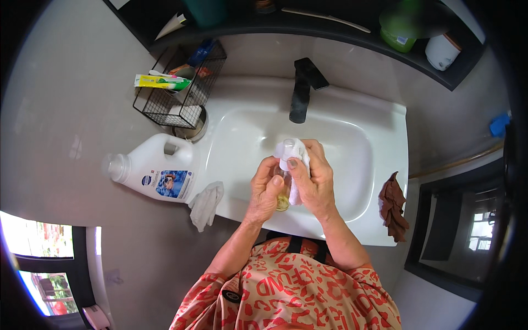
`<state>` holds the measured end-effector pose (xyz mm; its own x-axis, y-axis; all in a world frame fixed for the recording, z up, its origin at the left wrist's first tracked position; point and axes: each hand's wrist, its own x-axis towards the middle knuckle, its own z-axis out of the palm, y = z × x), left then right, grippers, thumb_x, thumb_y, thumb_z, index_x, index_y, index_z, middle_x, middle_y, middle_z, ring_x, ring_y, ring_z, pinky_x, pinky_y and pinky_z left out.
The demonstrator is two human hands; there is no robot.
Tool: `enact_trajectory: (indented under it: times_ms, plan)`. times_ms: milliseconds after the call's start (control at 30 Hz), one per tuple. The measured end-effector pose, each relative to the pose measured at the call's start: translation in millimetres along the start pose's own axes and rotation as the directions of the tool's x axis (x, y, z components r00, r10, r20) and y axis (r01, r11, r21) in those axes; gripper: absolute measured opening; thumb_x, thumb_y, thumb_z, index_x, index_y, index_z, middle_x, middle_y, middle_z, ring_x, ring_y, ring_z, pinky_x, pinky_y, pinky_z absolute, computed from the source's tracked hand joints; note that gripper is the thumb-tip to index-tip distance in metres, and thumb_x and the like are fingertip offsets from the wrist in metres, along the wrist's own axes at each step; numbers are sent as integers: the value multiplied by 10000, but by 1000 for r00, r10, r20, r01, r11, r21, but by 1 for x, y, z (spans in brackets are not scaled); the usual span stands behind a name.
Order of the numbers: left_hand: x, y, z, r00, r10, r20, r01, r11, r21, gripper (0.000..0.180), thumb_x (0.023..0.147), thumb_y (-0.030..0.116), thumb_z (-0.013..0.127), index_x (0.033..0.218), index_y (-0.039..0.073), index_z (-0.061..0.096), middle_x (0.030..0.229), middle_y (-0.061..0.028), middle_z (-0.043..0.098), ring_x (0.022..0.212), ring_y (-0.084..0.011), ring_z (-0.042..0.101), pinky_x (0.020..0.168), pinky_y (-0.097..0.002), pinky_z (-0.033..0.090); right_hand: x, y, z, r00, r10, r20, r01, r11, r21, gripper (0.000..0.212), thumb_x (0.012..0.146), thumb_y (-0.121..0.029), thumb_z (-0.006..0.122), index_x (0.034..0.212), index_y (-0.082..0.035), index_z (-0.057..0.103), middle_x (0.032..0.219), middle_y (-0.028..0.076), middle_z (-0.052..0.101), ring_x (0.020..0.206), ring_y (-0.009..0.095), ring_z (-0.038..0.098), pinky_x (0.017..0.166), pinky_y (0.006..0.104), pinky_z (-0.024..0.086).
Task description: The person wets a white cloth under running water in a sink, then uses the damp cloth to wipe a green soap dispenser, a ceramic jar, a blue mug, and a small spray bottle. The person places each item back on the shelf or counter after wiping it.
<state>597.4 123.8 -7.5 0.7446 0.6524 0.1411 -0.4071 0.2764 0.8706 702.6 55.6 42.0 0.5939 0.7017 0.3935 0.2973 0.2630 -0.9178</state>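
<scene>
Over the front of the white sink [357,148], both hands are closed around a small clear bottle [282,202] with some yellowish liquid at its bottom. My left hand [264,192] grips the bottle from the left, its thumb lying along the side. On the other side, my right hand [318,179] presses a white cloth [295,190] against the bottle, with the thumb near its whitish top. That top points toward the black faucet [300,102]. Fingers hide much of the bottle's middle.
Left of the basin lies a large white jug [146,168] beside a grey-white cloth [207,206] draped over the edge. A black wire basket [165,113] holds a toothpaste box [159,82]. A brown cloth [392,208] hangs at the right rim. A dark shelf [330,25] runs behind.
</scene>
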Motion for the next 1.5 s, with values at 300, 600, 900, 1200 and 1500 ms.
enact_trajectory:
  times_ms: [300,600,900,1200,1500]
  plan:
    - [4,11,9,993,98,-59,-93,991,95,550,890,350,577,1319,85,358,1037,-90,534,889,-131,509,771,-289,450,-28,11,-6,998,-65,4,64,983,-174,291,897,-194,554,1072,37,582,1016,108,502,880,201,486,732,320,434]
    - [-1,2,3,994,41,103,-49,996,73,504,915,281,548,1329,54,371,1058,-83,546,830,-130,532,719,-283,470,7,-16,-12,990,129,61,-142,923,357,341,942,-179,483,1229,3,514,1056,55,471,854,104,501,721,239,448]
    - [6,13,0,993,105,52,-112,983,144,521,909,293,556,1337,70,356,1260,-98,449,1117,-177,454,916,-329,410,-19,8,7,968,-249,6,233,895,-382,355,896,-156,535,1212,6,530,1064,144,520,932,272,456,812,362,402]
    - [4,10,-3,983,-105,154,118,990,-82,545,890,382,558,1248,60,302,1006,-117,568,789,-141,568,615,-289,500,-19,-10,-18,945,322,54,-307,819,484,329,864,-148,583,1151,12,580,1036,69,473,959,162,489,767,309,444]
    - [10,1,17,998,-40,53,17,927,374,400,942,322,484,1207,28,421,1005,-71,566,857,-100,538,707,-257,465,-16,2,-16,973,227,-41,-198,914,353,250,889,-172,573,1038,30,573,1076,73,476,928,127,504,780,258,433]
